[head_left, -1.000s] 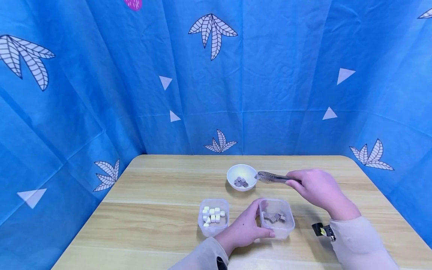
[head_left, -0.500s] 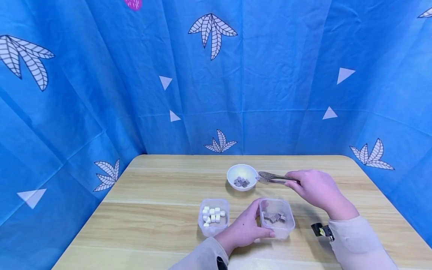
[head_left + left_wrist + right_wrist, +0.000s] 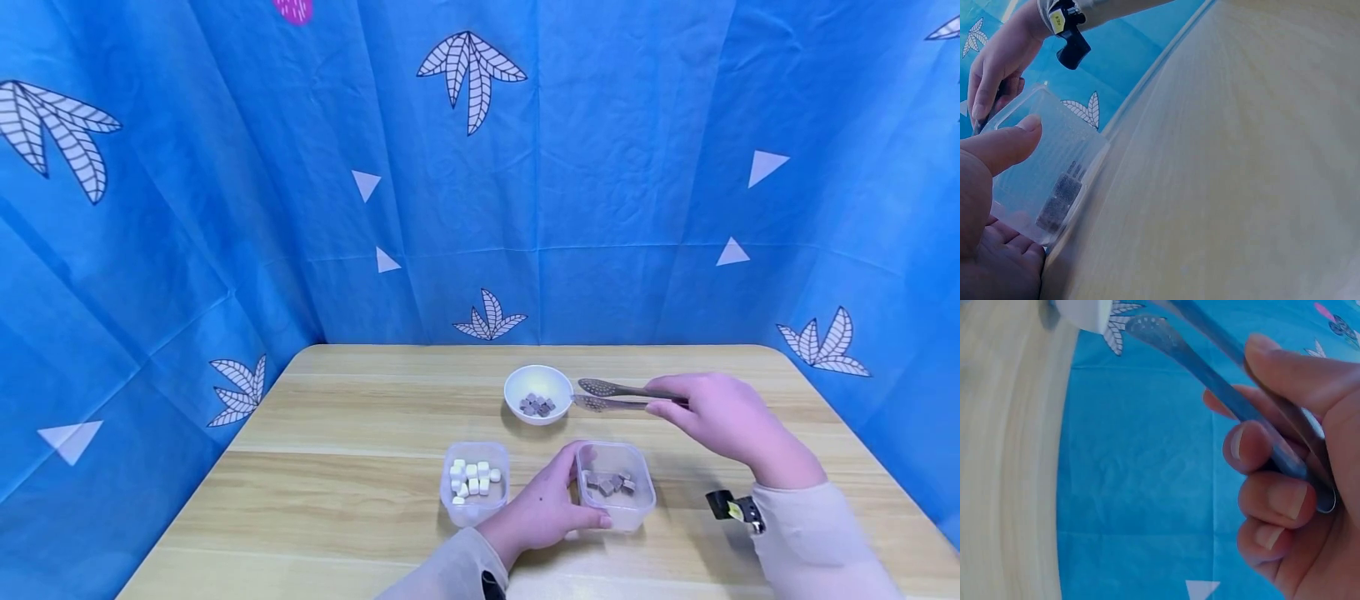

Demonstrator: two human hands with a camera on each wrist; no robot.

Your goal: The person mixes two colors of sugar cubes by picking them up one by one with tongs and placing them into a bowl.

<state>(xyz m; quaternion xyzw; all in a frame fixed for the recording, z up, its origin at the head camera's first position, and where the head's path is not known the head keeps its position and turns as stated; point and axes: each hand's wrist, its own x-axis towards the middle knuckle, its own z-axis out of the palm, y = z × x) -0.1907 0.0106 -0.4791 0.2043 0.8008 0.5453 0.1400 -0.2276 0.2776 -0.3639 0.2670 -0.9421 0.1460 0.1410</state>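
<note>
Right hand pinches the tongs, tips parted, at 3 o'clock from the white bowl; left hand grips a clear tub of brown cubes, the bowl at its 11 o'clock

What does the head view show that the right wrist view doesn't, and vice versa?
Only the head view: the left hand holding a clear tub of brown cubes, another tub of white pieces, and more brown cubes inside the white bowl.
Only the right wrist view: the joined end of the tongs.
Both: the right hand gripping the tongs, the bowl (partly cut off in the wrist view), table and blue curtain.
</note>
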